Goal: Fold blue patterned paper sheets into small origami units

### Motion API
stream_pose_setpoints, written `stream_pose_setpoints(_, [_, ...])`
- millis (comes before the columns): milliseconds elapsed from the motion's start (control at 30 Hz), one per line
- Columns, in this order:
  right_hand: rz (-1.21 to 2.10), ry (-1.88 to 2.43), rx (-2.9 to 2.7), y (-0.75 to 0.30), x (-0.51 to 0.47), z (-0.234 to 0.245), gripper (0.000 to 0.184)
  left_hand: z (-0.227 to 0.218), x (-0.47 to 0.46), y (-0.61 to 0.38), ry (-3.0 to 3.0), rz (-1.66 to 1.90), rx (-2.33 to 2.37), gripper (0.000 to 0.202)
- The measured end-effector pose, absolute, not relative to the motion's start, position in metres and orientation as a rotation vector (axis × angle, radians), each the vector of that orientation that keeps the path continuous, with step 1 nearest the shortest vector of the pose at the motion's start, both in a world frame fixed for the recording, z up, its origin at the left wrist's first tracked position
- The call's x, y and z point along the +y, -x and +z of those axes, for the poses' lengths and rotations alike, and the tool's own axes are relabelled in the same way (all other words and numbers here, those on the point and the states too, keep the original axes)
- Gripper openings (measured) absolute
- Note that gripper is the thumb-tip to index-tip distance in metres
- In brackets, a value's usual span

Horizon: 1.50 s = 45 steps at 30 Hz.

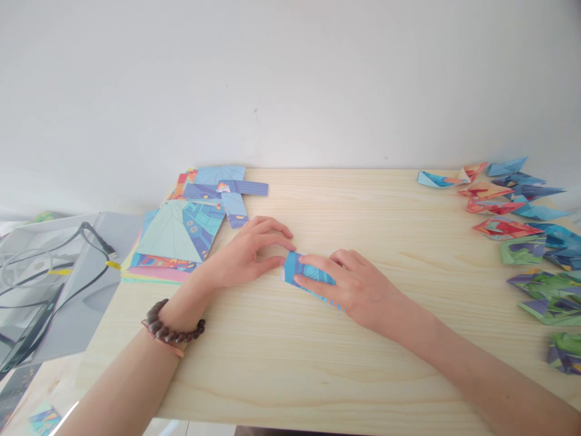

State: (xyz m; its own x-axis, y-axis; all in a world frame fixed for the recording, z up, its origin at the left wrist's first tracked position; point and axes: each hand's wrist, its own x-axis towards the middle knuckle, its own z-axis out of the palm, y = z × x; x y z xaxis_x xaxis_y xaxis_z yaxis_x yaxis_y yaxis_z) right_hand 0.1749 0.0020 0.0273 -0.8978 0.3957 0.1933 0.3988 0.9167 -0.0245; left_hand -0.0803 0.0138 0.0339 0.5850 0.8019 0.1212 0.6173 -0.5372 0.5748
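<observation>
A narrow strip of folded origami paper [312,272], blue with a printed pattern, lies at a slant on the wooden table in front of me. My right hand [345,281] holds it down, its index and middle fingers stretched across the top face. At the paper's left end is my left hand [254,251], with thumb and index fingertips curved around the corner and touching it. The underside of the paper and the tips of my right thumb and remaining fingers are hidden.
To the left lies a stack of printed origami sheets [167,233], with loose paper strips [236,209] behind. Several folded paper boats [494,208] line the table's right side. A grey bin [91,303] holding cables [49,266] stands left of the table [290,369]. A wall [290,85] rises behind.
</observation>
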Motion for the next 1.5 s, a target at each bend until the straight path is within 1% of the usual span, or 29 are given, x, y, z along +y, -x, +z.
stream_pose_setpoints(533, [0.016,0.620,-2.897,-0.1748,0.0022,0.0263,0.059,0.0337,0.0127,0.0736,-2.321,0.550,1.193,0.021])
stream_pose_setpoints(633, [0.073,0.619,-2.885,-0.1761,0.0043,0.0255,0.059,0.0341,0.0126,0.0733,-2.318,0.570,1.177,0.017])
stream_pose_setpoints(800, [0.192,0.626,-2.898,-0.1782,0.0077,0.0239,0.059,0.0340,0.0119,0.0735,-2.322,0.547,1.198,0.018])
stream_pose_setpoints(1167, [0.015,0.631,-2.905,-0.1762,0.0029,0.0238,0.057,0.0339,0.0130,0.0740,-2.329,0.519,1.211,0.017])
stream_pose_setpoints(1500, [0.021,0.621,-2.887,-0.1762,0.0025,0.0249,0.054,0.0338,0.0115,0.0748,-2.320,0.526,1.166,0.015])
